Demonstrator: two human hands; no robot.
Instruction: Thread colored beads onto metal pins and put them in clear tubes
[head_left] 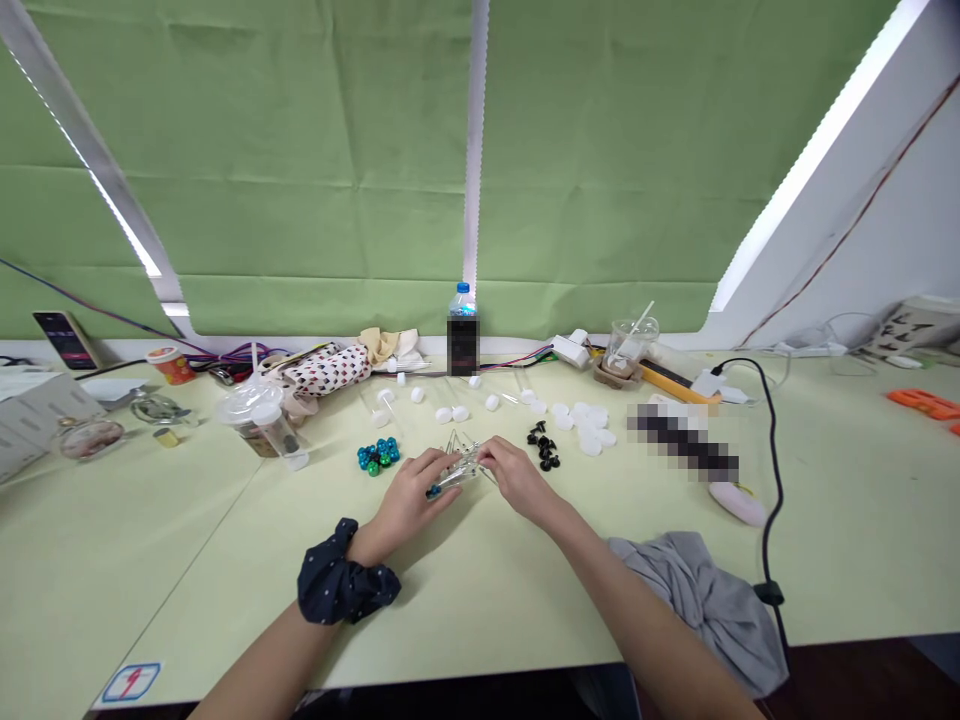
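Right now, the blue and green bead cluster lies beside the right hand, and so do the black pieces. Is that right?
Not the beads: in the head view, the cluster lies beside the left hand. The black pieces are beside the right hand.

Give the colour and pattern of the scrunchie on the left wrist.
Dark navy scrunchie with small pale dots; head view.

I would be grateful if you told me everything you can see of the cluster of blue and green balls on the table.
The blue and green balls lie in a loose cluster on the pale table, just beyond and to the left of the left hand, which does not touch them. They are small, round and shiny, mostly blue; green shows toward the near side. Whether metal or plastic, I cannot tell.
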